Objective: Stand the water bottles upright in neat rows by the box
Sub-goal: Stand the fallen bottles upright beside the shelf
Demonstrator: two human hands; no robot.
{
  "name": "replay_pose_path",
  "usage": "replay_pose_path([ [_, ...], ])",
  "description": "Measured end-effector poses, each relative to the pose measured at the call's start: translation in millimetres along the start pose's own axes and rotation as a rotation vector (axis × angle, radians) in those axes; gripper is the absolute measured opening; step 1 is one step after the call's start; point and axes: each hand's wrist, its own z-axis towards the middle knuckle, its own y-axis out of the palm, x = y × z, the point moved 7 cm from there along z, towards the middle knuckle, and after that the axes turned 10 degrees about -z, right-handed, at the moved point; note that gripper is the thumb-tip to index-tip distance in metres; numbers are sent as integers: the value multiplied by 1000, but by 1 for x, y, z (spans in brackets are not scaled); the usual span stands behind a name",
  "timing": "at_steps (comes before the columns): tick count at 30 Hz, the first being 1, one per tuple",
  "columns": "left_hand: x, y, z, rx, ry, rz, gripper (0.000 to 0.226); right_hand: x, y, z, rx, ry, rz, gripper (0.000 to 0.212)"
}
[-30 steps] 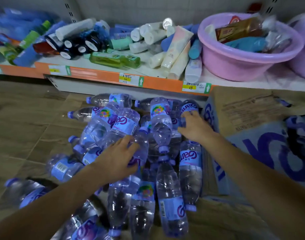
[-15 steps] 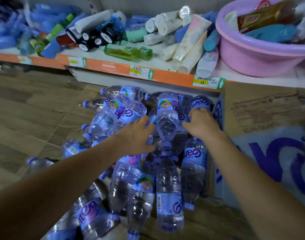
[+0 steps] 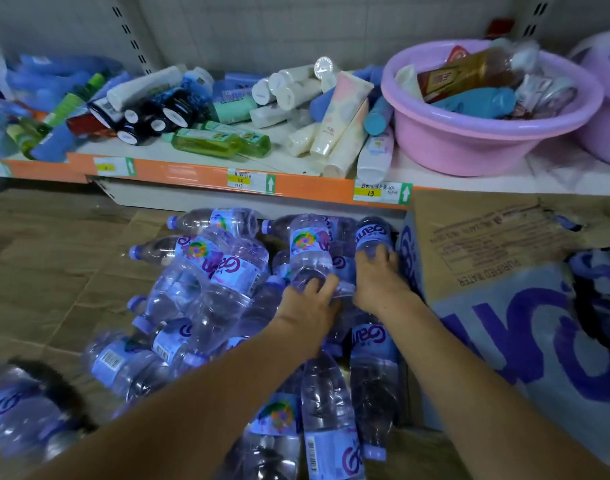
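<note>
Plastic water bottles (image 3: 227,282) lie heaped on the floor just left of the cardboard box (image 3: 487,244), none upright yet | left hand (image 3: 308,303) fingers curled on one bottle (image 3: 308,251), right hand (image 3: 379,275) fingers on another bottle (image 3: 372,235) | pink basin (image 3: 469,147) on shelf holds packets.

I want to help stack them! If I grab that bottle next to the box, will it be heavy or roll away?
The bottle under the right hand looks full of water, so probably heavy for its size. It is round and lies on its side beside the cardboard box, so it may roll. The clear plastic likely dents if squeezed.
</note>
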Motion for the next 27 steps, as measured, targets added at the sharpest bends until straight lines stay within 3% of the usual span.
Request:
replay_pose_path([
  [4, -4, 18, 4, 31, 52, 40, 72, 3, 14, 0, -47, 53, -62, 74],
  [8, -6, 8, 7, 68, 207, 27, 56, 3, 16, -6, 10, 107, -173, 71],
  [16, -16, 4, 5, 180, 304, -204, 33, -6, 7, -17, 54, 135, -258, 65],
  [18, -27, 1, 1, 241, 335, -320, 33, -13, -14, -15, 72, 123, -366, 62],
  [21, -57, -25, -13, 542, 298, -381, 37, -24, -62, -8, 135, 86, -400, 39],
  [24, -79, -33, -17, 408, 310, -568, 47, -26, -97, -11, 175, 112, -384, 34],
  [27, -97, -52, -21, 520, 254, -706, 48, -25, -105, -16, 180, 98, -382, 31],
])
